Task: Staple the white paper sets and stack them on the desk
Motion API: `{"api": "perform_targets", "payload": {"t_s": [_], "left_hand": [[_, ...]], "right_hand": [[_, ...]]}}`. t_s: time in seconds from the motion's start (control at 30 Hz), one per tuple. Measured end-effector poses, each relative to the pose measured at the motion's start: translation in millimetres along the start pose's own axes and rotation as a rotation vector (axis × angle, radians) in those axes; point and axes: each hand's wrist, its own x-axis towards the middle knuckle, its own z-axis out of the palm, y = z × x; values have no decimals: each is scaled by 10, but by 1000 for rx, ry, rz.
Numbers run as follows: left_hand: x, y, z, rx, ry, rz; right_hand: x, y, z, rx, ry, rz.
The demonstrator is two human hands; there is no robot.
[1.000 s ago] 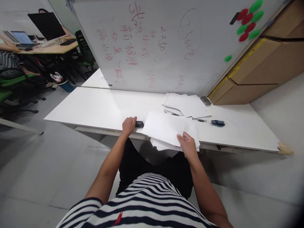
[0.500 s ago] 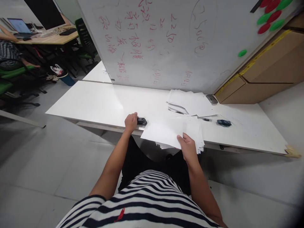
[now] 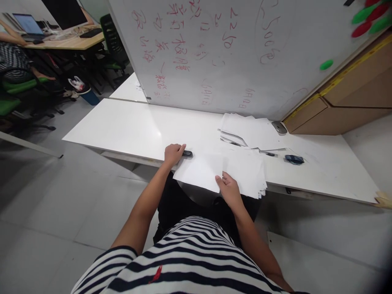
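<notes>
My left hand is closed around a black stapler at the table's front edge; its far end shows past my fingers. In my right hand, thumb on top, I pinch the right edge of a white paper sheet. The left part of that sheet lies right up against the stapler, and its near edge hangs over the table's front. Whether the corner is between the stapler's jaws cannot be seen. A loose stack of white paper lies just right of the held sheet, partly behind my right hand.
On the white table, more papers, a pen, a grey computer mouse and a dark blue object lie toward the right. A whiteboard stands behind; cardboard boxes are at right. Another person sits far left.
My right hand has moved left with the paper sheet, away from the stack. The sheet now reaches the stapler. My left hand still grips the stapler; the view has shifted slightly.
</notes>
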Motion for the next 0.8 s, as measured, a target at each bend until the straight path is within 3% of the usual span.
{"api": "perform_targets", "payload": {"t_s": [0.13,0.3,0.43,0.53,0.7,0.8], "left_hand": [[233,102,-148,-43,-176,-89],[340,357,10,56,94,-38],[243,426,277,126,146,104],[280,370,304,104,138,110],[395,263,50,-337,124,-64],[256,209,-109,-552,262,55]], "right_hand": [[-47,-10,28,-43,1,-4],[-27,-58,13,-209,57,-51],[33,-78,13,-332,110,-84],[49,-88,30,-346,122,-108],[14,-127,53,-320,107,-157],[33,-165,27,-220,89,-165]]}}
